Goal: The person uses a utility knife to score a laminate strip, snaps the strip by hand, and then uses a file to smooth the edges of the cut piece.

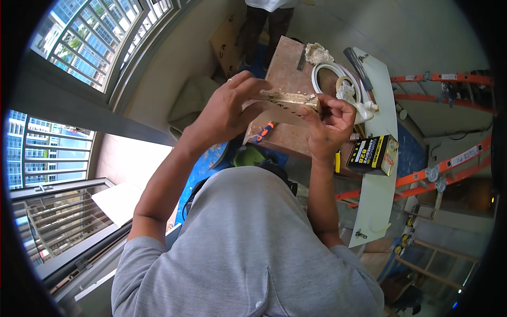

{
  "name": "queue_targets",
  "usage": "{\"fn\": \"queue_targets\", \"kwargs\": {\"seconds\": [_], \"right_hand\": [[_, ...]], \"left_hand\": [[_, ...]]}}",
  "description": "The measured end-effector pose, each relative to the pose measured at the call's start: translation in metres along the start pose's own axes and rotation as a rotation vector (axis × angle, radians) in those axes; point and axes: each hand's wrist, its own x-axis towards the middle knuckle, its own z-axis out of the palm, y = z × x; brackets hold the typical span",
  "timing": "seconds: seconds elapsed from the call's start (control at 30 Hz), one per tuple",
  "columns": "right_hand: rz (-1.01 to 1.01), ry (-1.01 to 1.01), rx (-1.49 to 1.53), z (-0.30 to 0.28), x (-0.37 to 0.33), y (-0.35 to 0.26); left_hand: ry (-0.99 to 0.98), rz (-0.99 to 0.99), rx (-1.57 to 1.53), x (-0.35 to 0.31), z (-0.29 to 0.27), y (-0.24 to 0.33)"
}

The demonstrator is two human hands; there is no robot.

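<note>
A short piece of plywood (281, 112) with dark printed letters on its face is held up in front of me, its rough layered edge turned upward. My right hand (331, 124) grips its right end, thumb against the face and fingers curled behind. At the other end, my left hand (228, 108) is closed round it, with the thumb low and the fingers over the top; the exact contact there is partly hidden. Below the board, an orange and blue handled tool (265, 132) lies on the brownish worktable (290, 68).
To the right stand a black and yellow adhesive can (374, 155) and a long pale panel (381, 111). White coiled edging (318, 79) and crumpled material (318, 53) sit farther back. Orange ladders (449, 164) flank the right. Another person (268, 26) stands beyond the table; barred windows (87, 42) are left.
</note>
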Motion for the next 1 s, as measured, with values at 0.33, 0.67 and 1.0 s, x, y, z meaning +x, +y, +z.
{"fn": "queue_targets", "kwargs": {"seconds": [0.33,0.67,1.0], "right_hand": [[0.003,-0.016,-0.016,0.003,-0.002,0.002],[0.047,-0.031,-0.023,0.005,-0.005,0.001],[0.056,-0.053,-0.024,0.001,0.002,0.002]], "left_hand": [[-0.02,0.028,0.059,0.001,0.006,-0.007],[-0.213,-0.044,-0.037,0.013,0.004,-0.025],[-0.228,0.054,-0.033,0.019,-0.001,-0.022]]}}
